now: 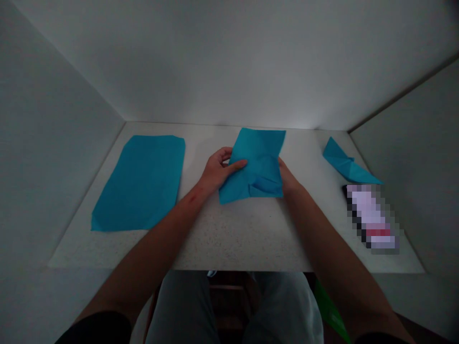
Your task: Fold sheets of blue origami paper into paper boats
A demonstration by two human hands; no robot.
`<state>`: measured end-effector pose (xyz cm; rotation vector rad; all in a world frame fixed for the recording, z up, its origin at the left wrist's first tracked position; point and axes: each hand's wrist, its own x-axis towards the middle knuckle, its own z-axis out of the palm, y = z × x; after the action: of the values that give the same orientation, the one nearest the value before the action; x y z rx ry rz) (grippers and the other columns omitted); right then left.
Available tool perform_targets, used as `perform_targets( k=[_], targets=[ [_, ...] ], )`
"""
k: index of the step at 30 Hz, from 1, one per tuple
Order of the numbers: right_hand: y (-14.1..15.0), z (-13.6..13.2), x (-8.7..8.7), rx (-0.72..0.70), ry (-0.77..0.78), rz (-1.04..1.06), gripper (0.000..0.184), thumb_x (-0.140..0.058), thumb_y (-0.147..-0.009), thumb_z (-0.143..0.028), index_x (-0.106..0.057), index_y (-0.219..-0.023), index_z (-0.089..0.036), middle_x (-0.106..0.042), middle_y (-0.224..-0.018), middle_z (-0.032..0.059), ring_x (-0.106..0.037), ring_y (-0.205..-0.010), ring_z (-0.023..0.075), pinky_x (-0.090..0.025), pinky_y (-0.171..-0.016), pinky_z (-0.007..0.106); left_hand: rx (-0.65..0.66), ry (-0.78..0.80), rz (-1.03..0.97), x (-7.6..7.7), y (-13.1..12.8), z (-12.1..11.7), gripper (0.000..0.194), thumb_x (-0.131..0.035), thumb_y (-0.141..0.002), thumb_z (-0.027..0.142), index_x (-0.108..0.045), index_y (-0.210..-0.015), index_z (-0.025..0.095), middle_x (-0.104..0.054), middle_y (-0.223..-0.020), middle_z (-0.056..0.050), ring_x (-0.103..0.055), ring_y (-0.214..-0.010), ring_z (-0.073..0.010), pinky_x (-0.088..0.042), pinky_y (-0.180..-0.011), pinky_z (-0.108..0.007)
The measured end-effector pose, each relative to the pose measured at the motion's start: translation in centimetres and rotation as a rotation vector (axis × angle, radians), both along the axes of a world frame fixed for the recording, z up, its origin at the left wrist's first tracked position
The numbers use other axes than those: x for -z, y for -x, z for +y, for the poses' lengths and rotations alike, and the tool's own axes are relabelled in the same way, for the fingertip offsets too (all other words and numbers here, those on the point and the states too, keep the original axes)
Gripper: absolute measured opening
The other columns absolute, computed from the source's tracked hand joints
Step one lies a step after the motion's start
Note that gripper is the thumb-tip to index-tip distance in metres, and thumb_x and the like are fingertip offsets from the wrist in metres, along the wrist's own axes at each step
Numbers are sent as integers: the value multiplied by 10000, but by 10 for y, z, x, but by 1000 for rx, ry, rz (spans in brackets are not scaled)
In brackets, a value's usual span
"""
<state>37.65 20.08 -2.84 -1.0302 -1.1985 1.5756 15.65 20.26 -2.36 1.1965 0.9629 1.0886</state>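
A creased sheet of blue paper (pixel 255 155) is held up over the middle of the table, with a folded or crumpled patch near its lower right corner. My left hand (pixel 217 167) grips its left edge, thumb pressed on the front and fingers behind. At the right edge is my right hand (pixel 287 177), its fingers hidden behind the paper. A larger blue sheet (pixel 143 179) lies flat on the left of the table. On the far right rests a folded blue paper boat (pixel 347 165).
The white speckled table (pixel 229 239) is bounded by walls at the back and both sides. A phone with a blurred screen (pixel 371 215) lies near the right edge, just in front of the folded paper. Something green (pixel 332 310) shows below the table at right.
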Motion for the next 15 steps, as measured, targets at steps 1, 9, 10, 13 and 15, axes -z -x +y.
perform_targets(
  k=[1, 9, 10, 13, 15],
  targets=[
    [-1, -2, -4, -14, 58, 29, 598, -909, -750, -617, -712, -1229, -319, -843, -1186, 45, -817, -1085, 321, -699, -979, 525, -40, -24, 19, -1, 2, 2, 606, -949, -759, 641, -656, -1096, 231, -806, -1119, -80, -787, -914, -235, -668, -762, -356],
    [3, -8, -10, -80, 179, 43, 574, -976, -722, -454, -760, -1220, -266, -843, -1212, 101, -806, -1132, 341, -710, -976, 528, -398, -361, 141, -7, 5, 1, 456, -849, -884, 632, -626, -957, 242, -712, -883, 11, -669, -768, -142, -555, -695, -254],
    [3, -6, -10, -75, 190, 60, 560, -957, -757, -489, -758, -1236, -277, -841, -1227, 95, -801, -1152, 337, -701, -1001, 528, -420, -408, 164, -8, 5, 0, 459, -836, -894, 640, -618, -938, 239, -688, -849, 18, -653, -754, -139, -541, -691, -253],
    [0, -6, -11, -80, 198, 103, 553, -915, -804, -578, -772, -1246, -278, -848, -1210, 86, -783, -1209, 349, -662, -1074, 536, -467, -537, 252, -7, 7, -3, 483, -812, -913, 661, -588, -883, 234, -608, -765, 34, -594, -704, -131, -493, -659, -255],
    [-1, -8, -14, -118, 171, 93, 608, -955, -757, -560, -775, -1257, -265, -847, -1210, 90, -768, -1242, 367, -645, -1095, 549, -493, -568, 296, -6, 8, -5, 485, -778, -940, 677, -583, -887, 236, -572, -739, 39, -556, -667, -129, -467, -636, -263]
  ],
)
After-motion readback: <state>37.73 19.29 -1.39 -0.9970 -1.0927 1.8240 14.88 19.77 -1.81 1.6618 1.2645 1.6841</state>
